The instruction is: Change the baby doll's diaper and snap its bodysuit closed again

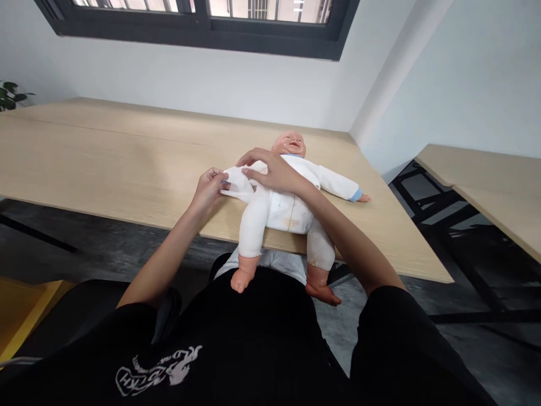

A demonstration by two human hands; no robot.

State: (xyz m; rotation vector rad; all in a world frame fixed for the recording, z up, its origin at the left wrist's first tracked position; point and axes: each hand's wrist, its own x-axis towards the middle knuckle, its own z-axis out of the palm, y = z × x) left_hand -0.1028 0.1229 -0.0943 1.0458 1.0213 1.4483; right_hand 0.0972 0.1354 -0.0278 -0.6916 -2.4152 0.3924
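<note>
A baby doll (291, 145) lies on its back, its legs hanging over the table's front edge. It has on a white shirt (333, 180) with blue trim and a diaper (283, 213). My left hand (208, 189) pinches the end of the shirt's sleeve on the left side, where a bit of blue trim shows; the doll's hand there is hidden. Higher on the same sleeve, my right hand (274, 169) has its curved fingers and thumb around the white cloth. The doll's other arm stretches out to the right, with its hand (364, 198) showing past the cuff.
The light wooden table (105, 152) runs along the wall beneath a dark-framed window (203, 34). Another wooden table (490, 186) stands on the right, across a gap. A black chair (93, 310) and a yellow object (25, 310) are at the lower left.
</note>
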